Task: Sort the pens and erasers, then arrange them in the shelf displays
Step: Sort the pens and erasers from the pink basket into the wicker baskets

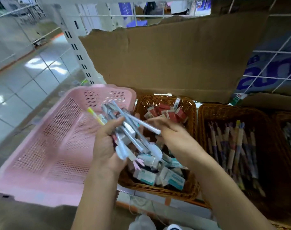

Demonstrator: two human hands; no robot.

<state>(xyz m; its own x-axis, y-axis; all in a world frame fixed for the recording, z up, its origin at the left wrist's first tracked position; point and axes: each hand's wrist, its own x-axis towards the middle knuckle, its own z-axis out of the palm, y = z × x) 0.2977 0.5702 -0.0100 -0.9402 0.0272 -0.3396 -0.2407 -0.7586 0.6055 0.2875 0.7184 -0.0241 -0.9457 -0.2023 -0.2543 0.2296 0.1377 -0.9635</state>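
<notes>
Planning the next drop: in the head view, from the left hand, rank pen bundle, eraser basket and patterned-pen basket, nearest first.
1. pen bundle, gripped in the left hand.
2. eraser basket, directly right of it.
3. patterned-pen basket, farther right.

torn cardboard (166,60) stands at the back; wire grid (272,51) to its right, tiled floor (25,83) left.
</notes>
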